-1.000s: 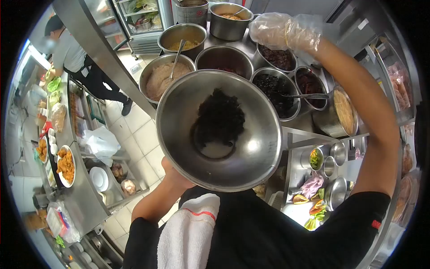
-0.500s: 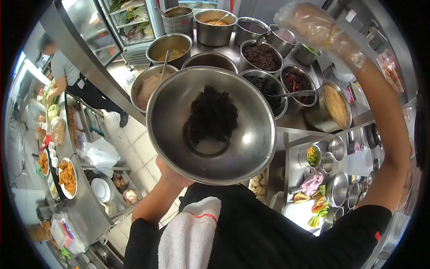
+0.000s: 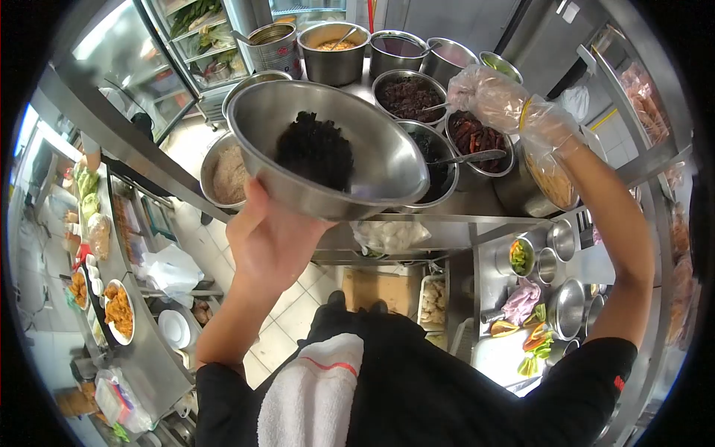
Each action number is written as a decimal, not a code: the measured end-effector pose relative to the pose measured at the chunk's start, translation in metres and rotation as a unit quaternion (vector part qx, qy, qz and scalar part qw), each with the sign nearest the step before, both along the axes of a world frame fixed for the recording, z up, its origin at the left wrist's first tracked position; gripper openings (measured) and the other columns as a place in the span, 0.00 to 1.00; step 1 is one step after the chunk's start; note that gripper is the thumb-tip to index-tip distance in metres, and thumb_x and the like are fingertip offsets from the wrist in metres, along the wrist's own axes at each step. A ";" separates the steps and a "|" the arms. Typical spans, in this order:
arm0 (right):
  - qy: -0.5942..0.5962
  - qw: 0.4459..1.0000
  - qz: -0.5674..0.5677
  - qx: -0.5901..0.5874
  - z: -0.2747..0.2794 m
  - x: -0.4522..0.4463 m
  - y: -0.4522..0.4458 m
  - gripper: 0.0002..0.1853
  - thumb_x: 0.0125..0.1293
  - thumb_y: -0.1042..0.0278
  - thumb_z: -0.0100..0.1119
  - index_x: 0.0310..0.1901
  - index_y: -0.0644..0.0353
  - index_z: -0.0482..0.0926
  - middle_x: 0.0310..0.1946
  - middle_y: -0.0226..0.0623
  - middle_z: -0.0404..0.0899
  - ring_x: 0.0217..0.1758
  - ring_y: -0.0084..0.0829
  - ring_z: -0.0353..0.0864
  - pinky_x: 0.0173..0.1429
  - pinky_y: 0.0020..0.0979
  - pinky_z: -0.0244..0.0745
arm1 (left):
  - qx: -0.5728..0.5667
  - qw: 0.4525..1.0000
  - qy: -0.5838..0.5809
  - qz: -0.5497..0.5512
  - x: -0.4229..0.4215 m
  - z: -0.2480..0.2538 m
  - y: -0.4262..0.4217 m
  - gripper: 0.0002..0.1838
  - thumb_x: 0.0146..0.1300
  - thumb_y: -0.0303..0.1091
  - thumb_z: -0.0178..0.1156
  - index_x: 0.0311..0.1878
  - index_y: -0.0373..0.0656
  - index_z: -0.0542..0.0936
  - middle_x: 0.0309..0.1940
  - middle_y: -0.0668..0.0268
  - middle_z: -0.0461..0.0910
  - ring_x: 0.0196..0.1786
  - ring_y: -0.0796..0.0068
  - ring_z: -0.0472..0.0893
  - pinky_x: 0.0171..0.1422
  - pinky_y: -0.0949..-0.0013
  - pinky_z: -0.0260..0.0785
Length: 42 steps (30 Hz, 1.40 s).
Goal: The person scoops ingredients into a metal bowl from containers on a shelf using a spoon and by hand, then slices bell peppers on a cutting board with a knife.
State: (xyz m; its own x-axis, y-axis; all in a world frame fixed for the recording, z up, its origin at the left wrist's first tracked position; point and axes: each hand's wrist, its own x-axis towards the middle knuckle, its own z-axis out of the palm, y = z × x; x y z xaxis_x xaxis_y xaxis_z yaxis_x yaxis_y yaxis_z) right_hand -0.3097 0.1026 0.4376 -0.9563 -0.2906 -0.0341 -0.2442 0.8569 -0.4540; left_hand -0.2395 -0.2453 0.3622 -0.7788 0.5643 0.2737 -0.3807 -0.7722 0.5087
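The round steel bowl [image 3: 387, 160] is in front of my chest, in the air, tilted with its lower rim toward the right. Its metal is thin and smooth, with a soft shine inside. On its wall lies a loose heap of black food [image 3: 316, 149], rough and crumbly at the edges. My left hand [image 3: 272, 242] supports the bowl from below; the thumb presses on the outer wall, and the other fingers are mostly hidden beneath it, so I cannot tell how widely they are spread.

My right hand [image 3: 488, 93], in a wrinkled clear plastic glove closed by a yellow band [image 3: 524, 113], is above the steel pots. Its fingers look bent and close together. A thin metal handle [image 3: 438, 107] ends near them, but I cannot tell if they grip it.

Just below the glove are glossy dark red strips [image 3: 477, 138] in a round pot; beside them, dark brown shreds [image 3: 408, 94] with a coarse surface fill another. A flat spoon handle [image 3: 480, 156] leans across the rims. Farther left there is a pale, grainy paste [image 3: 229, 179]. Nearer to me, a fluffy white towel [image 3: 313, 387] with a red stripe lies over my black clothes.
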 end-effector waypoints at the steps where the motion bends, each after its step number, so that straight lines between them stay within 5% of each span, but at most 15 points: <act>1: 0.037 0.997 0.067 -0.020 -0.002 0.000 -0.004 0.05 0.62 0.71 0.57 0.32 0.61 0.81 0.28 0.31 0.78 0.34 0.26 0.75 0.46 0.32 0.70 | 0.004 1.000 0.008 -0.006 -0.002 0.000 0.002 0.40 0.62 0.60 0.55 0.70 0.45 0.60 0.67 0.62 0.65 0.69 0.59 0.64 0.69 0.46 0.56; 7: -0.057 0.985 -0.165 0.006 0.005 0.012 -0.008 0.10 0.59 0.61 0.59 0.33 0.59 0.82 0.30 0.30 0.78 0.35 0.26 0.74 0.44 0.30 0.69 | -0.029 0.999 -0.020 0.014 -0.003 0.010 0.009 0.37 0.64 0.57 0.54 0.70 0.47 0.60 0.67 0.63 0.65 0.69 0.57 0.64 0.67 0.43 0.57; 11: -0.105 0.977 -0.143 -0.116 0.003 0.001 0.011 0.14 0.59 0.57 0.59 0.36 0.61 0.82 0.32 0.31 0.78 0.33 0.25 0.73 0.40 0.28 0.68 | -0.026 1.000 -0.005 0.012 -0.006 0.007 0.012 0.34 0.65 0.54 0.53 0.70 0.48 0.59 0.67 0.63 0.64 0.69 0.57 0.64 0.68 0.41 0.56; 17: 0.035 0.974 -0.188 -0.120 0.037 0.035 -0.006 0.11 0.56 0.66 0.57 0.37 0.59 0.82 0.33 0.35 0.81 0.37 0.33 0.79 0.42 0.35 0.73 | 0.016 0.999 -0.040 0.008 -0.014 -0.001 0.031 0.32 0.66 0.50 0.53 0.70 0.49 0.59 0.69 0.63 0.62 0.70 0.56 0.62 0.69 0.40 0.54; 19: 0.397 0.913 0.089 0.023 0.024 0.042 -0.011 0.09 0.62 0.69 0.57 0.42 0.62 0.81 0.35 0.34 0.80 0.34 0.27 0.77 0.36 0.30 0.71 | 0.080 0.997 0.002 -0.019 -0.021 -0.013 0.035 0.33 0.66 0.52 0.54 0.70 0.50 0.60 0.68 0.62 0.63 0.70 0.56 0.61 0.71 0.41 0.52; 20: 0.396 0.913 0.094 0.024 0.026 0.060 -0.027 0.09 0.62 0.69 0.57 0.42 0.62 0.81 0.35 0.34 0.80 0.34 0.27 0.77 0.36 0.30 0.71 | 0.083 0.996 0.002 -0.015 -0.023 -0.019 0.036 0.33 0.66 0.52 0.54 0.70 0.50 0.60 0.68 0.62 0.63 0.70 0.56 0.61 0.71 0.41 0.52; 22: 0.471 0.819 0.094 0.313 0.032 0.101 -0.070 0.10 0.60 0.79 0.57 0.43 0.61 0.81 0.37 0.39 0.82 0.36 0.34 0.81 0.38 0.33 0.74 | 0.125 0.988 0.053 -0.067 -0.026 -0.029 0.038 0.34 0.64 0.55 0.54 0.69 0.51 0.61 0.68 0.63 0.63 0.71 0.57 0.60 0.72 0.43 0.51; 23: 0.470 0.820 0.094 0.313 0.031 0.104 -0.073 0.10 0.60 0.79 0.57 0.43 0.61 0.81 0.37 0.39 0.82 0.36 0.34 0.81 0.38 0.33 0.74 | 0.124 0.989 0.052 -0.067 -0.025 -0.033 0.038 0.34 0.64 0.55 0.54 0.69 0.51 0.61 0.68 0.63 0.63 0.71 0.57 0.60 0.72 0.43 0.51; 28: 0.484 0.871 0.071 0.053 0.036 0.102 -0.074 0.09 0.60 0.79 0.57 0.42 0.61 0.81 0.37 0.41 0.83 0.34 0.40 0.81 0.38 0.33 0.74 | 0.173 0.981 0.056 -0.065 -0.024 -0.043 0.036 0.32 0.66 0.56 0.50 0.69 0.50 0.63 0.68 0.66 0.64 0.71 0.59 0.61 0.73 0.49 0.51; 30: 0.473 0.878 0.013 0.079 0.035 0.101 -0.074 0.08 0.64 0.72 0.56 0.42 0.61 0.81 0.35 0.41 0.83 0.32 0.38 0.80 0.39 0.32 0.73 | 0.180 0.982 0.036 -0.048 -0.024 -0.057 0.031 0.31 0.67 0.54 0.47 0.68 0.50 0.64 0.68 0.65 0.64 0.70 0.59 0.61 0.74 0.49 0.50; 32: 0.203 0.958 -0.148 -0.140 0.042 0.095 -0.074 0.09 0.66 0.70 0.54 0.42 0.65 0.80 0.35 0.42 0.83 0.39 0.33 0.80 0.49 0.32 0.73 | 0.182 0.983 0.006 -0.021 -0.023 -0.063 0.024 0.30 0.68 0.53 0.43 0.68 0.49 0.64 0.68 0.64 0.64 0.70 0.58 0.62 0.74 0.50 0.50; 34: 0.272 0.954 -0.104 -0.076 0.031 0.074 -0.038 0.13 0.69 0.65 0.51 0.45 0.65 0.80 0.35 0.39 0.82 0.38 0.27 0.77 0.50 0.31 0.71 | 0.170 0.985 -0.009 -0.003 -0.017 -0.058 0.014 0.30 0.67 0.54 0.42 0.68 0.48 0.64 0.68 0.63 0.64 0.70 0.58 0.62 0.74 0.49 0.51; 37: 0.170 0.970 -0.168 -0.041 0.014 0.044 0.000 0.14 0.67 0.60 0.51 0.41 0.63 0.81 0.31 0.42 0.81 0.37 0.39 0.78 0.49 0.33 0.71 | 0.153 0.988 -0.010 0.015 -0.010 -0.049 -0.002 0.32 0.67 0.54 0.41 0.68 0.47 0.64 0.68 0.62 0.64 0.69 0.58 0.63 0.74 0.48 0.52; 39: 0.336 0.900 -0.055 0.273 0.000 0.033 0.014 0.13 0.67 0.61 0.50 0.39 0.61 0.80 0.32 0.45 0.80 0.38 0.45 0.78 0.48 0.39 0.71 | 0.147 0.989 -0.010 0.023 -0.007 -0.051 -0.011 0.32 0.66 0.55 0.41 0.69 0.47 0.63 0.68 0.62 0.64 0.69 0.58 0.64 0.74 0.48 0.52; 42: 0.272 0.905 -0.045 0.323 0.000 0.036 -0.005 0.11 0.66 0.63 0.51 0.36 0.60 0.79 0.32 0.48 0.79 0.40 0.49 0.78 0.48 0.44 0.70 | 0.091 0.988 -0.091 0.084 -0.001 -0.068 -0.023 0.34 0.67 0.59 0.38 0.69 0.47 0.63 0.68 0.63 0.64 0.69 0.58 0.64 0.74 0.48 0.52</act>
State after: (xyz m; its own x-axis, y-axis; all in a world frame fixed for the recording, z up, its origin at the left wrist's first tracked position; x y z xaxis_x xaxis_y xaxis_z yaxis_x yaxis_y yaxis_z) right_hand -0.2733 0.0981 0.4373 -0.9012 -0.2985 0.3142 -0.1976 0.9283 0.3151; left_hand -0.2407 -0.2679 0.2941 -0.9027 0.3774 0.2066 -0.3118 -0.9047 0.2904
